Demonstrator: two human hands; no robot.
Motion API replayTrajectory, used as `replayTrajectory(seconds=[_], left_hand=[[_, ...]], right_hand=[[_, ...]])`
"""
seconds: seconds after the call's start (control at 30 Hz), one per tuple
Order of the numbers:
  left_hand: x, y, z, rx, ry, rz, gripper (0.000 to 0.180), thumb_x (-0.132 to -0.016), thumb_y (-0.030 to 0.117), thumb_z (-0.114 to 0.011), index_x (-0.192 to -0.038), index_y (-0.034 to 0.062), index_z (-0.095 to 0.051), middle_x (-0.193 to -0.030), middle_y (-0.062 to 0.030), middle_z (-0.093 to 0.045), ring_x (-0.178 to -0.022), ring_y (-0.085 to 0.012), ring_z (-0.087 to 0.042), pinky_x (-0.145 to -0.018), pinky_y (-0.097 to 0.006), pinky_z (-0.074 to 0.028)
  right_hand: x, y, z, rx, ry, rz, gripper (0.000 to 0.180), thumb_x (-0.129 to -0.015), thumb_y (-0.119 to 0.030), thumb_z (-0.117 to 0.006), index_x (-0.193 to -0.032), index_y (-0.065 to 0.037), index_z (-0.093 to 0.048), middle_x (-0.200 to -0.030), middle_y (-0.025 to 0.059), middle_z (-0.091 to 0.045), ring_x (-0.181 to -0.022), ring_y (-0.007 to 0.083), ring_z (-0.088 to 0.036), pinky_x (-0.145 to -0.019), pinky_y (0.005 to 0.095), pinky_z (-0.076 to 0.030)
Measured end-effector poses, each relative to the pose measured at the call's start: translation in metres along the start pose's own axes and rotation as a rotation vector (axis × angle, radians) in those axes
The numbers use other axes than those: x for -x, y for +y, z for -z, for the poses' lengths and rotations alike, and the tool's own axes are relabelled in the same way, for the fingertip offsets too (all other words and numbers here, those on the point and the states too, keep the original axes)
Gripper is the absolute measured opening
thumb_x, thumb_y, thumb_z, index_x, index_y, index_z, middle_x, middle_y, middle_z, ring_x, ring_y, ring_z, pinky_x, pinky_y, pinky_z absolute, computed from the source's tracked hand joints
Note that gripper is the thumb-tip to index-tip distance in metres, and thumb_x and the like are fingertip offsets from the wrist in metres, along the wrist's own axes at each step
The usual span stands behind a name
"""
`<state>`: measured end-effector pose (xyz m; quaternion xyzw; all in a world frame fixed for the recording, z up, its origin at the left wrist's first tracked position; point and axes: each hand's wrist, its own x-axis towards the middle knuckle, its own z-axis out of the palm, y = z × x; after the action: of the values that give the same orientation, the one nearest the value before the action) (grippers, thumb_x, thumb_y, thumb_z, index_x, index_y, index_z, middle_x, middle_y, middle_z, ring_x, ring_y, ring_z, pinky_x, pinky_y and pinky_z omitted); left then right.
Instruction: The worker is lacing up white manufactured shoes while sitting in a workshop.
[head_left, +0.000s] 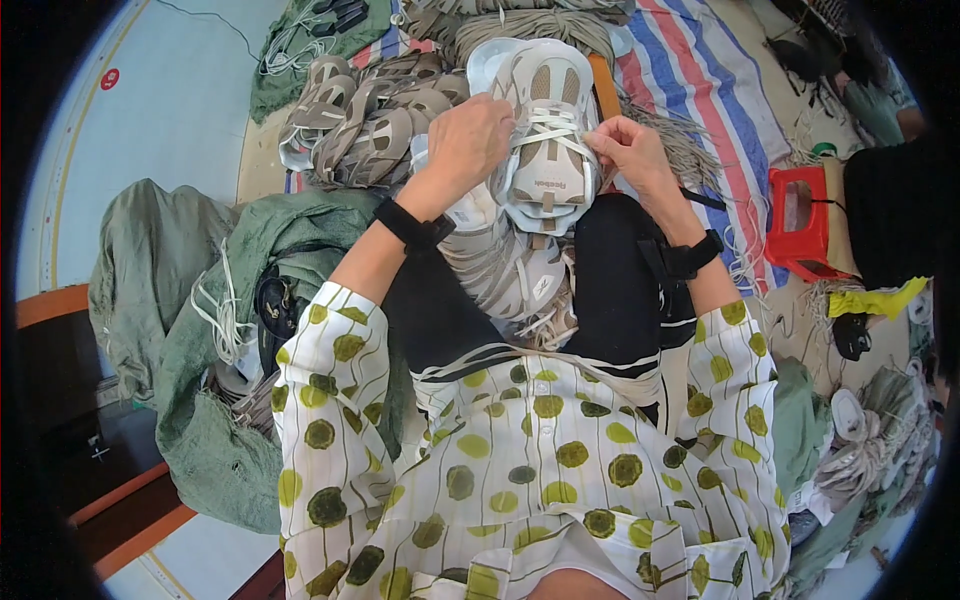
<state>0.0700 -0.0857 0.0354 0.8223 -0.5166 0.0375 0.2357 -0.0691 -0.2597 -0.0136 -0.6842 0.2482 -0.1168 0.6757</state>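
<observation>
Left hand (468, 140), right hand (637, 152) flank 1 upper (547, 165); 1 red stool (808, 250)

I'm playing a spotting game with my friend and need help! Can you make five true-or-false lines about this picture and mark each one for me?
1. The left hand and the right hand are both at the pale shoe. True.
2. That shoe's laces are black. False: the laces are whitish.
3. A red plastic stool is on the right side of the picture. True.
4. The striped sheet is green and yellow. False: the striped sheet is blue, white and red.
5. The person's shirt is plain. False: the shirt has greenish round spots.
</observation>
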Motion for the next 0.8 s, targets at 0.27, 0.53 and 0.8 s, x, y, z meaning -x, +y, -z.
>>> replayTrajectory(seconds=[0.27,0.53,0.8], left_hand=[[-0.027,0.006,0.002,-0.413,-0.241,-0.341,0.007,-0.072,0.011,-0.058,-0.068,0.0058,-0.058,-0.071,-0.0113,-0.057,-0.064,-0.0281,-0.059,-0.058,-0.038,-0.047],[0.025,0.042,0.005,-0.175,0.040,0.024,0.030,-0.071,0.019,-0.063,-0.091,0.0035,-0.046,-0.089,-0.0113,-0.046,-0.082,-0.0276,-0.055,-0.057,-0.038,-0.047],[0.025,0.033,-0.023,-0.279,0.163,0.084,0.014,-0.070,0.006,-0.055,-0.083,0.0030,-0.051,-0.079,-0.0109,-0.051,-0.079,-0.0267,-0.055,-0.058,-0.038,-0.047]], right_hand=[[-0.003,-0.010,-0.006,0.288,0.018,0.115,0.023,-0.073,-0.022,-0.064,-0.073,0.001,-0.060,-0.064,0.0097,-0.061,-0.060,0.0174,-0.058,-0.058,0.0288,-0.044],[0.060,-0.013,-0.035,0.842,0.297,0.413,0.042,-0.073,-0.015,-0.060,-0.108,0.005,-0.047,-0.094,0.0205,-0.054,-0.085,0.0331,-0.055,-0.071,0.0400,-0.045],[0.035,-0.017,-0.037,1.015,0.359,0.468,0.018,-0.072,-0.007,-0.055,-0.087,0.001,-0.052,-0.081,0.0177,-0.055,-0.080,0.0336,-0.055,-0.069,0.0411,-0.044]])
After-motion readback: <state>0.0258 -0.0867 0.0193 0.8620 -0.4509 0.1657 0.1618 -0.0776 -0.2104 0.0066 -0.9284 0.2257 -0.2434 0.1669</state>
